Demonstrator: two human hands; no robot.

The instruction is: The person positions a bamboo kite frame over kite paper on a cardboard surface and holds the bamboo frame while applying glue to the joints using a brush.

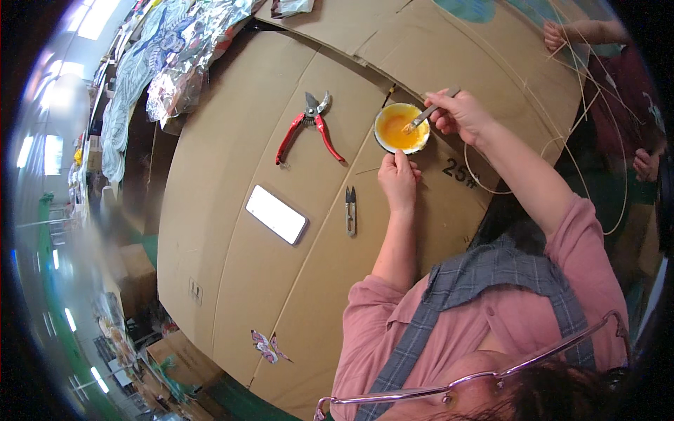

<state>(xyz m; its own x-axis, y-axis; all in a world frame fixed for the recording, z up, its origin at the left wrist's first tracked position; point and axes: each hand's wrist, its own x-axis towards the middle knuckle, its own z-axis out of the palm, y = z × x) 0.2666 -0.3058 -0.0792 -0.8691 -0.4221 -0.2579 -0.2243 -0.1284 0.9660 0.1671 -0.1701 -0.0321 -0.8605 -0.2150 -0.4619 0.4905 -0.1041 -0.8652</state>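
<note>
A small white bowl (378,130) of yellow-orange liquid (394,133) stands on the cardboard-covered table. With the fingers of my left hand (400,181) I grip its near rim. My right hand (460,118) is closed around a flat brush (423,117), tilted so that its bristles dip into the liquid. Thick yellowish matter clings to the bowl's inner right wall. Left of the bowl lie red-handled pruning shears (309,126) with their blades apart. Small metal thread snips (351,212) rest near my left forearm.
A smartphone with a bright white screen (276,215) lies left of the snips. Nearer is a small patterned butterfly-shaped piece (269,347). Thin pale strips (580,84) loop over the right side, by another person's hand (554,35). Plastic-wrapped goods (186,67) crowd the far left.
</note>
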